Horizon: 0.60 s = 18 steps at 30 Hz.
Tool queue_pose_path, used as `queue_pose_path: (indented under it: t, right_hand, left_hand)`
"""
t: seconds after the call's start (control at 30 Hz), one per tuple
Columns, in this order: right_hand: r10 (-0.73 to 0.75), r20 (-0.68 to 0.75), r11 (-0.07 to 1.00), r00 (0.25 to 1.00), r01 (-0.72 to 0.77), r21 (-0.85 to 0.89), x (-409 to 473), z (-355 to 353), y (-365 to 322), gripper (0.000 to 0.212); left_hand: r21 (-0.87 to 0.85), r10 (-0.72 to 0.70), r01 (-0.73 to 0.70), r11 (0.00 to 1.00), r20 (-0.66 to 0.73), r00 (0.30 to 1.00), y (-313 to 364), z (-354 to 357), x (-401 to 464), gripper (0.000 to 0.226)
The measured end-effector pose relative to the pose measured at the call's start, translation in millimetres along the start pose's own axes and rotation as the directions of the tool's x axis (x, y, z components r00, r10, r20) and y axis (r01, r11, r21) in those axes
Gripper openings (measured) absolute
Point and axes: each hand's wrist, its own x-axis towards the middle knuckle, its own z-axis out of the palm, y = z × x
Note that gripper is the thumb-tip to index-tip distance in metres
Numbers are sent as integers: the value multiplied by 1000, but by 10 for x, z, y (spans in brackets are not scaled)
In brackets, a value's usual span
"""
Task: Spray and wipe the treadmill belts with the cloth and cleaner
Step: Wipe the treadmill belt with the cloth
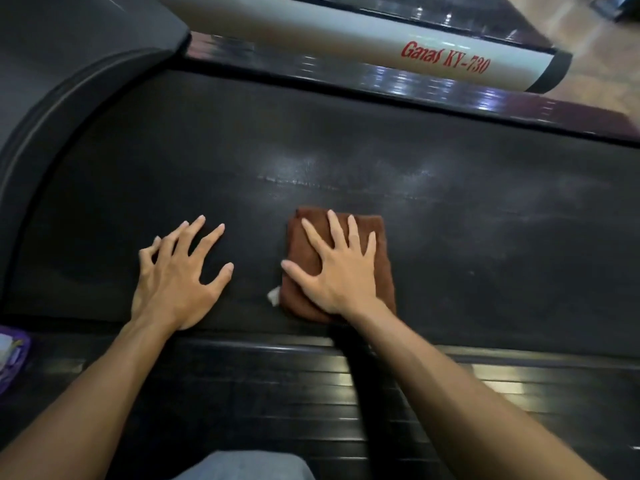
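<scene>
Folded brown cloth (337,268) flat on dark, streaky treadmill belt (450,209)

The treadmill belt (346,161) is matt black and finely textured, sheened in patches. The brown cloth (384,271) looks soft, napped terry. The ribbed side rail (277,382) is glossy black.

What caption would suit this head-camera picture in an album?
Right hand presses a folded brown cloth flat on the treadmill belt; left hand braces beside it.

two hands (180,278), one brown cloth (384,271), one treadmill belt (346,161), one purple container (14,358)
</scene>
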Motion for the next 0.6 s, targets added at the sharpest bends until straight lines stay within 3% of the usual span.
queue_pose_path:
  t: [0.03, 0.1, 0.17, 0.23, 0.3, 0.4, 0.47, 0.53, 0.6]
  right_hand:
    - [8, -27, 1000, 1000, -8, -10, -187, 34, 22, 86]
    - [205, -51, 977, 977, -207, -41, -409, 40, 206, 89]
    - [456, -30, 889, 889, -457, -27, -263, -28, 426, 91]
    - [564, -11, 826, 826, -564, 21, 111, -117, 505, 93]
    - [491, 16, 871, 871, -491, 25, 463, -109, 360, 91]
    - [136, 20, 990, 991, -136, 25, 429, -5, -85, 88]
    - [-76, -16, 997, 997, 76, 15, 51, 67, -222, 86]
    - [-109, -28, 994, 994, 109, -7, -290, 87, -102, 86]
    - [69, -26, 997, 997, -70, -44, -301, 24, 145, 87]
  left_hand:
    - [0, 1, -1, 1000, 6, 1000, 4, -6, 2, 74]
    - [-5, 0, 0, 1000, 7, 1000, 11, -14, 3, 75]
    - [-3, 5, -5, 1000, -1, 1000, 12, -6, 12, 75]
    - [15, 0, 0, 1000, 2, 1000, 17, -3, 5, 75]
    - [16, 0, 0, 1000, 6, 1000, 20, -4, 20, 75]
    - [0, -3, 3, 1000, 12, 1000, 16, -28, 13, 75]
    - [17, -1, 1, 1000, 2, 1000, 16, -20, 4, 75]
    - [35, -5, 4, 999, 15, 1000, -2, 0, 15, 70]
    - [33, -1, 1, 999, 24, 1000, 12, 7, 28, 69]
